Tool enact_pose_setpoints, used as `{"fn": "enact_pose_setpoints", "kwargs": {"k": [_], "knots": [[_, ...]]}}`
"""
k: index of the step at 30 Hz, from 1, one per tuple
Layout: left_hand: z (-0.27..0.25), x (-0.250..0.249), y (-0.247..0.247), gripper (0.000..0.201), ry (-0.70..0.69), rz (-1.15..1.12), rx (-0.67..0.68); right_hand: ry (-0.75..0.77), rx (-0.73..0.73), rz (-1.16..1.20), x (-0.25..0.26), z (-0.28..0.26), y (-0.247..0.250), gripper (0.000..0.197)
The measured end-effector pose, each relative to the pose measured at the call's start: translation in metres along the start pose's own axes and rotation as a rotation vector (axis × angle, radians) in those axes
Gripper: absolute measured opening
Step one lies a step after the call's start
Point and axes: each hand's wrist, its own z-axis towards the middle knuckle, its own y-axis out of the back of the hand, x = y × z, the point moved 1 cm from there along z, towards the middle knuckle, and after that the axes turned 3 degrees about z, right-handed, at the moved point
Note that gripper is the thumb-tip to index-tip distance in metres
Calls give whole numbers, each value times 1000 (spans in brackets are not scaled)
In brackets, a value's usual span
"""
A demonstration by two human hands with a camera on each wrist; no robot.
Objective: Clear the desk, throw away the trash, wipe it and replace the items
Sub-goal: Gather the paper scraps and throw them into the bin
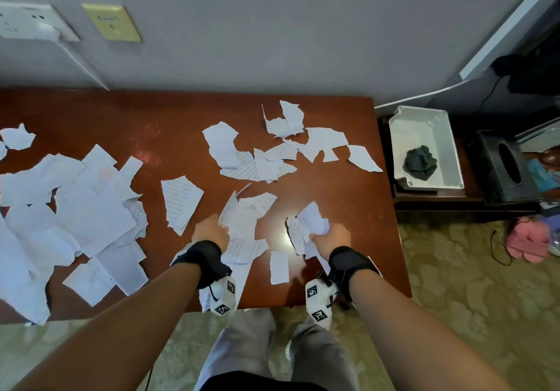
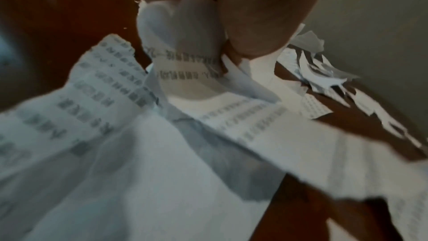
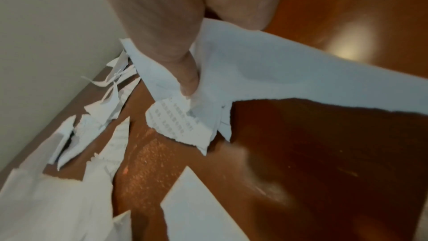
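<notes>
Our right hand point(image 1: 328, 234) is curled tight round a crumpled wad of torn paper point(image 1: 309, 224), held just above the desk point(image 1: 357, 190) close to its near edge. The right wrist view shows the thumb pressed down into the sheets and the fingers folded under them. We judge the wad is bunched like this so that one hand can carry many pieces away at once; where the trash goes we cannot see in any view.

Our left hand point(image 1: 212, 230), also over the desk's near edge and to the left of the right hand, pinches a printed scrap point(image 1: 242, 218) between thumb and fingertips. Its gripped end is lifted off the wood while the rest trails over other pieces beneath. Both forearms reach straight forward across the desk's near edge, wrists about level, palms turned down and inward, knuckles toward the far edge.

The rest of the trash lies on the desk:
- a big overlapping pile point(image 1: 75, 209) at its left end
- a looser cluster point(image 1: 288, 148) toward its far right corner
- one small slip point(image 1: 278, 268) at the near edge, between our wrists

Just off the desk's right end a white tray point(image 1: 424, 115) holds a dark crumpled cloth point(image 1: 419, 163), probably parked there for the wiping, with a black tissue box point(image 1: 509, 163) beyond it. We reckon the clearing is at an early stage, and wiping must wait until the paper is off the desk
</notes>
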Motion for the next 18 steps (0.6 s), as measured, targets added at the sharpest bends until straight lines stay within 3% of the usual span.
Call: {"fn": "enact_pose_setpoints", "kwargs": {"k": [7,11,15,18], "knots": [[-7,-7,22,38,34,-309,-75,29,26,183,-2,-5,19,67],[-26,-9,35,37,85,-467,-155,85,109,197,-2,-12,16,53],[-55,-1,35,38,115,-474,-180,136,224,79,-10,-24,-5,62],[-73,12,22,36,160,-396,-126,173,264,-29,-20,-29,-31,41]]}}
